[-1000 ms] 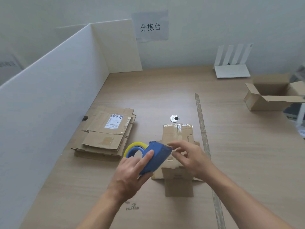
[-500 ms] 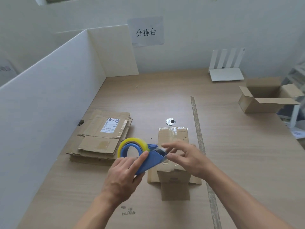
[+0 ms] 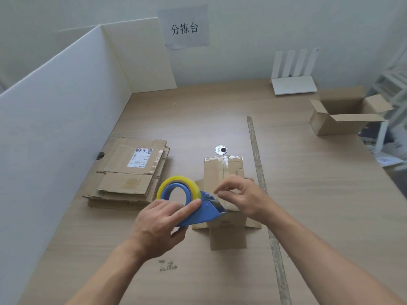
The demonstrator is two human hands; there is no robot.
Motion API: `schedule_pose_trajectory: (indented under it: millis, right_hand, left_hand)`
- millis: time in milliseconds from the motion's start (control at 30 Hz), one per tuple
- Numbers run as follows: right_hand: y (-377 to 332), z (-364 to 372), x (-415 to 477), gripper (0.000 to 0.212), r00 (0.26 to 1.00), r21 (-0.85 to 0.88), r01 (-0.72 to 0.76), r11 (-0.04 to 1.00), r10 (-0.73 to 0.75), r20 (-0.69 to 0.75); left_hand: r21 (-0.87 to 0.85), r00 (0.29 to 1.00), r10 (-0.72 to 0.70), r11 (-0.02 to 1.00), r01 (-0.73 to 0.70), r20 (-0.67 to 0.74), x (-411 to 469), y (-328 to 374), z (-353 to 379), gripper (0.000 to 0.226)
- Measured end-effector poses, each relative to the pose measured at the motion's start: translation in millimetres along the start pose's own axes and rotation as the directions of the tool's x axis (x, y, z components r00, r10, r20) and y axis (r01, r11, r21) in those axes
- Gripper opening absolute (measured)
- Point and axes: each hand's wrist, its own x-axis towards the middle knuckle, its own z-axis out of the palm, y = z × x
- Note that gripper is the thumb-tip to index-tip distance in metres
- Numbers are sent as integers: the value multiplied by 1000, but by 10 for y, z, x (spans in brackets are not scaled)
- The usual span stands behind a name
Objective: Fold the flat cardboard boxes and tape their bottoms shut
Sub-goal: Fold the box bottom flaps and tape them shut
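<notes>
Two hands, left hand [image 3: 158, 223] gripping blue tape dispenser [image 3: 203, 214], right hand [image 3: 244, 199] pinching tape end [image 3: 216, 200] (blurred)

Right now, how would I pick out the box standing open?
Start at the wooden table, then go to its far right edge, near the white router. The open box stands there, flaps spread outward; only it shows its hollow inside.

Two hands: left hand [image 3: 160, 225], right hand [image 3: 244, 197]. One dispenser [image 3: 198, 214], one tape roll [image 3: 176, 180]. Two formed boxes — near box [image 3: 222, 172], far-right box [image 3: 337, 126]. One flat stack [image 3: 130, 179] — sheets uncountable. One router [image 3: 294, 84], one sign [image 3: 185, 27].
</notes>
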Motion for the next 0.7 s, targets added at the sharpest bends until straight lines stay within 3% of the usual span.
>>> schedule_pose_trajectory:
  millis: [100,233,367,467,567,700]
  right_hand:
    - [71,-10,-31,9,998,28,-45,999,46,-34]
    - [160,-3,-125,8,993,-86,-102,991,95,-76]
    - [186,1,-295,13,983,-100,-58,993,40,-181]
    - [216,-102,-428,10,966,-30,-88,996,78,-246]
    - [337,-302,-591,11,939,127,-162,979,193,-284]
    - [548,-273,-692,12,942,107,-245,964,263,-211]
  left_hand:
    - [-36,997,1,999,2,75,33,42,-44,82]
    - [-33,984,17,999,-12,175,114,100,-114,80]
    - [-36,986,13,999,-7,164,210,107,-254,77]
    - [-23,983,14,1000,-10,182,213,62,-289,74]
    - [-7,970,-87,996,91,227,129,-47,-300,78]
    - [14,888,-214,973,228,406,194,-74,-292,73]
